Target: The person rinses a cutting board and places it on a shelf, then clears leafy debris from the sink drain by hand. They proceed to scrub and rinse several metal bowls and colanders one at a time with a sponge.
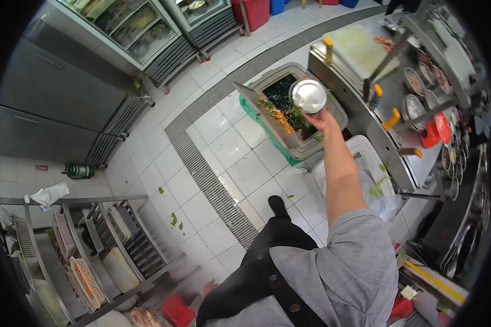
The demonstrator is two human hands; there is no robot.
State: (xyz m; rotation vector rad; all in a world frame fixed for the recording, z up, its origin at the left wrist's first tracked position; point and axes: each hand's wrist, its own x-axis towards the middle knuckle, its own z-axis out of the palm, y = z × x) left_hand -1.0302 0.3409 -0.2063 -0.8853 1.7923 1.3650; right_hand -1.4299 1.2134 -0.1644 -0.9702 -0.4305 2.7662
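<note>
My right hand (320,120) is stretched forward and grips the edge of a round metal bowl (309,96). The bowl hangs over an open grey waste bin (341,111) lined with a green bag (255,117). Dark liquid, leafy greens and orange scraps (278,116) show in the bin. Low beside my body, my left hand (209,287) is only partly visible near the dark apron, and its fingers are too small and blurred to read.
A steel counter (360,92) with a cutting board (360,48) and knives runs along the right. A white tub (360,143) with plastic stands beside the bin. Shelving (142,197) is at lower left. Leaves (174,219) lie on the floor near a drain grate (213,185).
</note>
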